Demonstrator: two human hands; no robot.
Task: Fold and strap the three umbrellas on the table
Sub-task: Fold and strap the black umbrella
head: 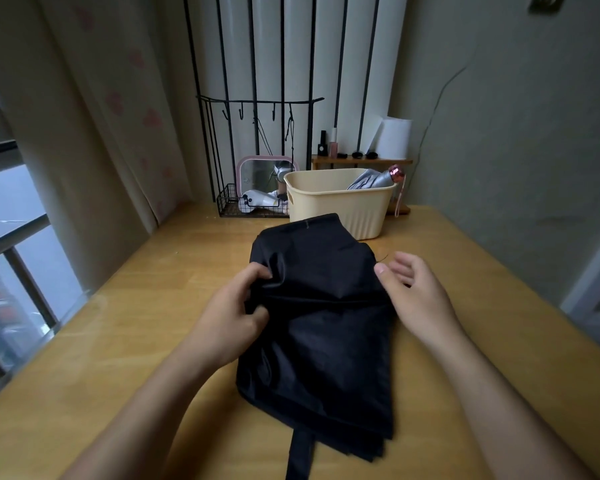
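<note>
A black umbrella [321, 323] lies collapsed on the wooden table [118, 341], its loose canopy spread in flat folds and its handle pointing toward me at the bottom edge. My left hand [238, 308] pinches a fold of the black fabric on the umbrella's left side. Beside the right edge of the canopy is my right hand [413, 289], fingers apart and holding nothing, its thumb near the fabric. A silver umbrella [374, 180] with a pink handle and wrist loop leans in the cream basket [340, 206] behind.
A wire rack [236, 202] with a white object and a pink-framed mirror [257, 174] stand at the back left. A small wooden shelf [361, 161] holds bottles and a paper roll. A window and curtain lie to the left, a wall to the right.
</note>
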